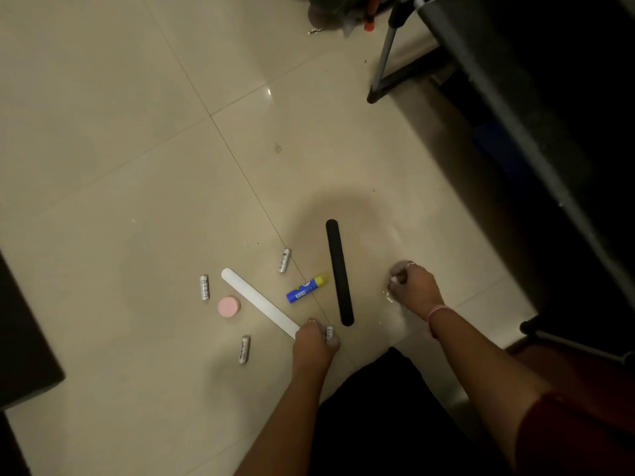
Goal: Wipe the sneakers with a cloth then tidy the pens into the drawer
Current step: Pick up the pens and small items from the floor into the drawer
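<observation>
Nearest: person crouched over beige glossy tiled floor (137,132), both forearms reaching down.

Left hand (314,341) curled round a small silver cylindrical battery (330,332), fingers also sitting on the near end of a long flat white rounded strip (259,302).

Right hand (414,286) closed tight, pinching something small and white at the fingertips; can't tell what it is. Pink band on that wrist (436,312). White flecks on the floor just beside the knuckles.

No container in view, so nothing is held in one. No sneakers, cloth or drawer in view; nothing I can positively call a pen.

Loose on the floor between and beyond the hands:
- long flat black rounded strip (339,273), between the hands
- blue glue stick with yellow cap (307,288), just left of the black strip
- pink round disc (229,306), beside the white strip
- silver battery near the left forearm (244,349)
- silver battery left of the disc (204,287)
- silver battery beyond the glue stick (284,260)

Far: grey metal frame leg (385,60) top right, dark furniture (549,97) behind it, grey clutter at the top edge. Dark block at left edge (20,338). Dim light.
</observation>
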